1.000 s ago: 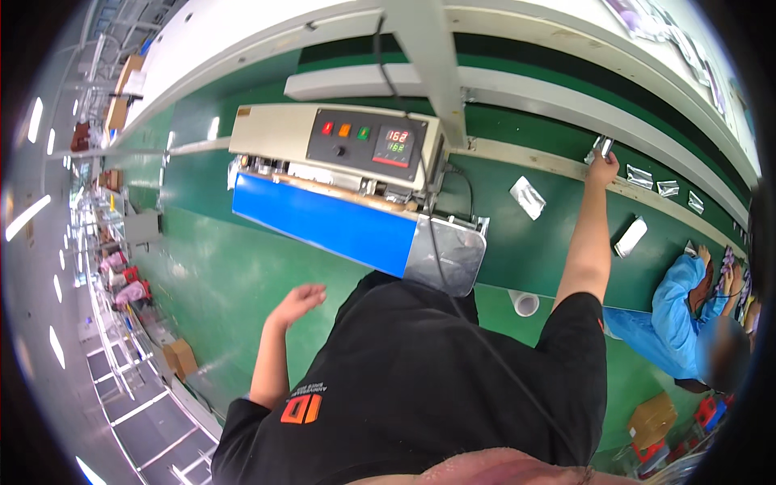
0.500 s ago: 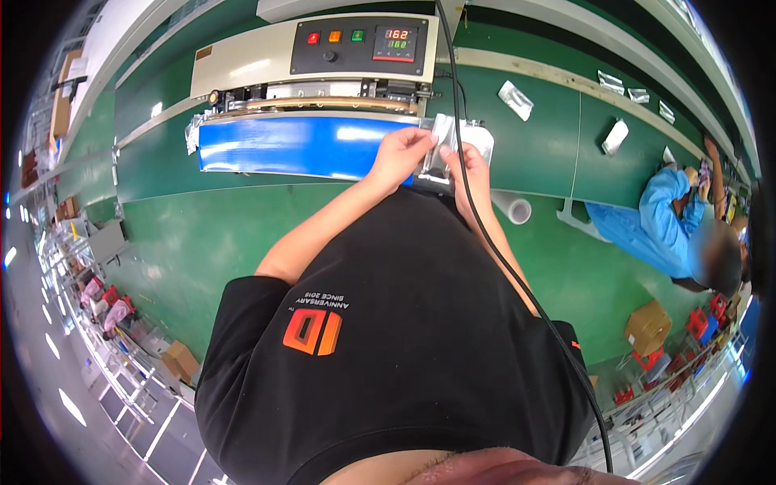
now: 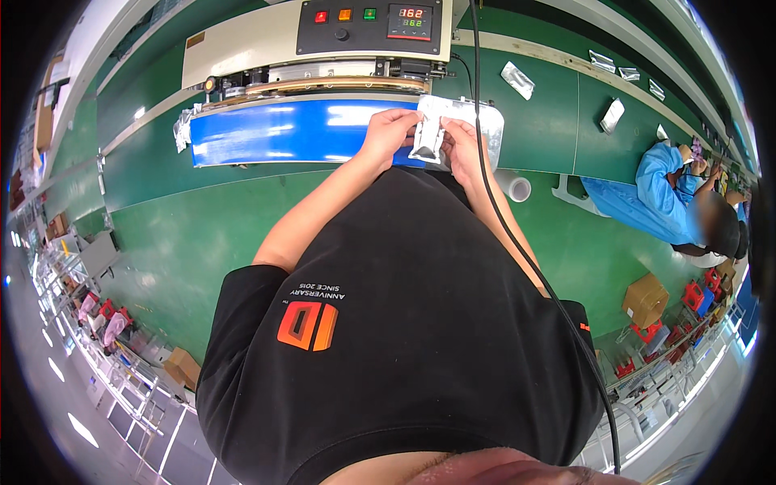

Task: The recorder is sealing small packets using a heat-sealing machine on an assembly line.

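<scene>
A small silver foil pouch (image 3: 428,137) hangs between my two hands, over the right end of the sealing machine's blue conveyor belt (image 3: 275,133). My left hand (image 3: 390,133) pinches its left edge between thumb and fingers. On its right edge my right hand (image 3: 463,147) has a like pinch, thumb toward the pouch. Behind the pouch lies a silver metal plate (image 3: 491,129) at the belt's end. The band sealing machine (image 3: 267,52) stands beyond the belt, with lit buttons and a red and green display. Whether anything is inside the pouch I cannot tell.
Several silver pouches lie on the green table, one (image 3: 517,81) right of the machine. A black cable (image 3: 505,250) runs down past my right hand. A white roll (image 3: 517,187) sits below the table edge. At the far right a person in blue (image 3: 659,182) works.
The pouch has tilted to show its broad shiny face, still between my hands. The machine and belt sit slightly higher in the picture.
</scene>
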Action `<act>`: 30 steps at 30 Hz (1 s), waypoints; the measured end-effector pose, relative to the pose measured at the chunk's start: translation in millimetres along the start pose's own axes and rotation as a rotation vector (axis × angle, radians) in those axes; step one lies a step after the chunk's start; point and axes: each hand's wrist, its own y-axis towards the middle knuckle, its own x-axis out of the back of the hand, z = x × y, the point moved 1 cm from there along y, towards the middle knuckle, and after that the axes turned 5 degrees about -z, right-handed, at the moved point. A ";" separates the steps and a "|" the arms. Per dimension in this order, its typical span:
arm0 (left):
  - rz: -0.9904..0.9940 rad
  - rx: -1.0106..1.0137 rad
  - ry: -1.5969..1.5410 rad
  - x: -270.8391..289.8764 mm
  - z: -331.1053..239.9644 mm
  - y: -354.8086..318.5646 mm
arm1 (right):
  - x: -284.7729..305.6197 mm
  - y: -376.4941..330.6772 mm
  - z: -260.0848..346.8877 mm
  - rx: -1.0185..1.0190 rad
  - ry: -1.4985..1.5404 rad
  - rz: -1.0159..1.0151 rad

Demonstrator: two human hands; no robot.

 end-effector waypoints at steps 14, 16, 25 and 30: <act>-0.026 0.050 0.013 -5.6 -9.4 15.9 | -1.2 20.6 -0.6 0.026 -0.083 -0.086; -0.016 0.058 -0.008 -4.4 -10.8 17.4 | -4.6 23.8 -1.3 0.027 -0.070 -0.065; -0.049 0.050 -0.037 5.2 -13.3 22.6 | -16.2 35.4 -5.5 0.030 -0.058 -0.037; -0.076 0.036 -0.042 10.7 -14.9 24.7 | -24.4 34.6 -5.0 0.027 -0.083 -0.045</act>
